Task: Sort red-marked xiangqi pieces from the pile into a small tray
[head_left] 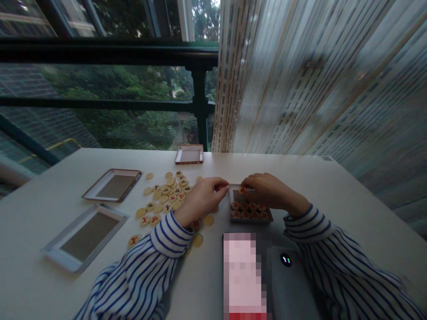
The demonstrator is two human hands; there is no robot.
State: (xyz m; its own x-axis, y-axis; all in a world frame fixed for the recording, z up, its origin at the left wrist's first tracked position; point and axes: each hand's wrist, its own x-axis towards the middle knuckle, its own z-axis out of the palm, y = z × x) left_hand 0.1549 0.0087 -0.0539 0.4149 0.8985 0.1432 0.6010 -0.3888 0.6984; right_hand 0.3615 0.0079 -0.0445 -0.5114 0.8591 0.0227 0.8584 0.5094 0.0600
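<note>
A small shallow box [251, 221] holds two rows of round Chinese chess pieces [245, 215] with red characters, face up. Over its far part, my right hand [271, 189] pinches one red-marked chess piece [242, 190] between thumb and fingers. My left hand [205, 195] is closed, its thumb and fingertips pinching at the far left corner of the box. Left of the box, and partly behind my left forearm, lies a loose spread of chess pieces [166, 190]. Some show red or black characters, others a plain pale face.
Two rectangular trays or lids, one brown-rimmed [87, 192] and one pale [55, 256], lie at the left. A smaller brown-rimmed tray [189, 162] sits at the table's far edge. Nearest me are a blurred-out phone-like screen [242, 271] and a grey device [290, 284] with a lit display.
</note>
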